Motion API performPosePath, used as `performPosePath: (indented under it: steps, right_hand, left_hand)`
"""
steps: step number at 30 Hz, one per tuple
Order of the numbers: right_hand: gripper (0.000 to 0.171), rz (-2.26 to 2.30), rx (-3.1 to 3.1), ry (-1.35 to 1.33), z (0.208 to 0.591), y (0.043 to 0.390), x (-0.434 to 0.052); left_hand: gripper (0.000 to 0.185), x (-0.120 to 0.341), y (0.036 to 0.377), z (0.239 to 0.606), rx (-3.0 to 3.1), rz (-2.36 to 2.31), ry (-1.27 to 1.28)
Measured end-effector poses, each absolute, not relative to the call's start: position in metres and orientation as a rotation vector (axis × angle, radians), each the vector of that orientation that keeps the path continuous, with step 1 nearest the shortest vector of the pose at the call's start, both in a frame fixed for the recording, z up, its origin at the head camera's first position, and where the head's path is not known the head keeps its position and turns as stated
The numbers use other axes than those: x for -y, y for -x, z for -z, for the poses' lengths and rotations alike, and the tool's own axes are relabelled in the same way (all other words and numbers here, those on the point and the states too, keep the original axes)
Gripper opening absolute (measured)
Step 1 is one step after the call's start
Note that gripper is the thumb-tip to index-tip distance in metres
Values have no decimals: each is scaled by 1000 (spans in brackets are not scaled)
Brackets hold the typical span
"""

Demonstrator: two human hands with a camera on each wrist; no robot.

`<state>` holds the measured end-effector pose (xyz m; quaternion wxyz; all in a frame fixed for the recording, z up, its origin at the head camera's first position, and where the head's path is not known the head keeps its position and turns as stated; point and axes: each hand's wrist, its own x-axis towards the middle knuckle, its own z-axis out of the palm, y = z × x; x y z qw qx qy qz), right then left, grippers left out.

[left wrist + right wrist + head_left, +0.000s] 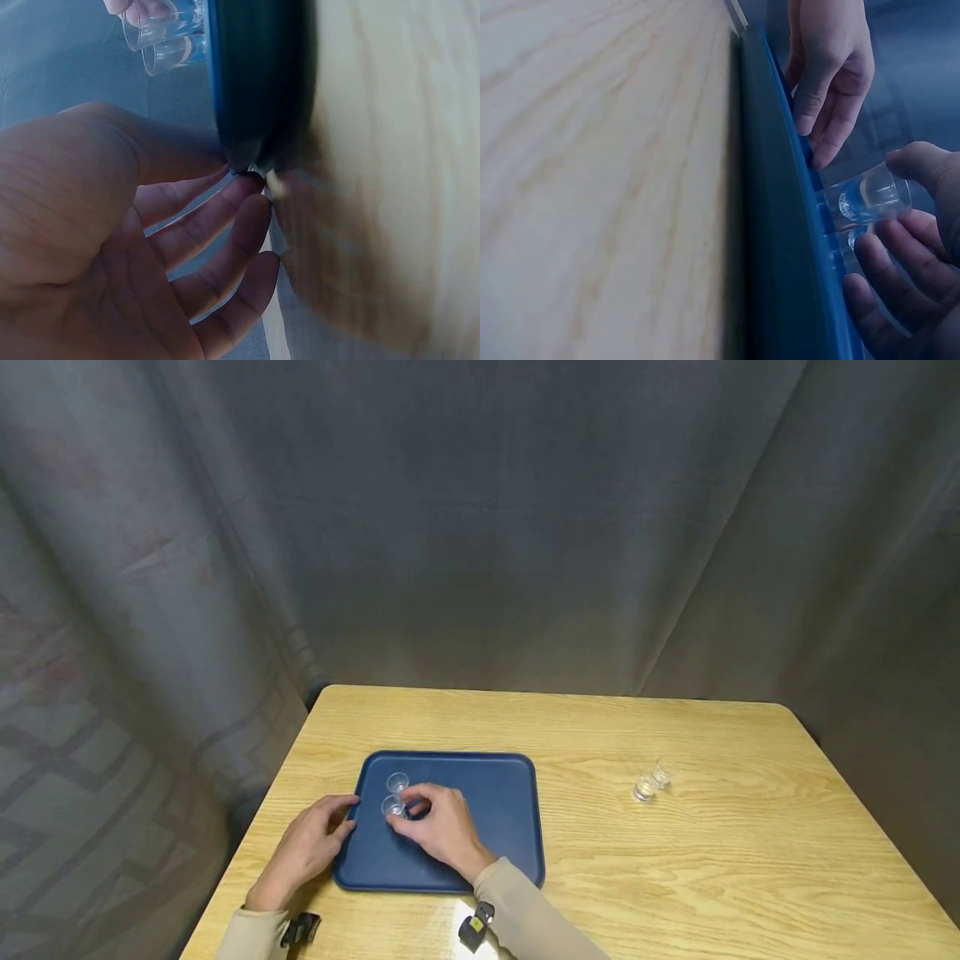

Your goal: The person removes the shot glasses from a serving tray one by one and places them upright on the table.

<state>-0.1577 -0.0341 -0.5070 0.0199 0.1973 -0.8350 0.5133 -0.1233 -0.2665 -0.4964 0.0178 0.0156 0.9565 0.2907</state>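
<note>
My right hand (pixel 444 825) pinches a small clear shot glass (pixel 393 807) between thumb and fingers, near its top. That glass stands upright on the left part of a dark blue tray (pixel 480 852). Just behind it is a second shot glass (pixel 397 782), close against the first. In the right wrist view, printing shows on the held glass (pixel 862 199). At the tray's left edge, my left hand (pixel 306 847) touches the rim with thumb and fingertips, its fingers loosely bent. The left wrist view shows these fingertips at the tray rim (pixel 232 90), with the lower fingers beside it.
Two more small clear glasses, a nearer one (pixel 643 788) and a farther one (pixel 663 772), stand close together on the wooden table (pixel 735 843) right of the tray. Grey curtains (pixel 480 527) hang behind the table and at both sides.
</note>
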Motion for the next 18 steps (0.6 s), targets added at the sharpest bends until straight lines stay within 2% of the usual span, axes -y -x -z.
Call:
performPosePath:
  steps: [18]
  right_hand:
    - [34,-1647,2540,-599,508,161,18]
  left_hand:
    - [36,265,123,497,-2993,-903,-61]
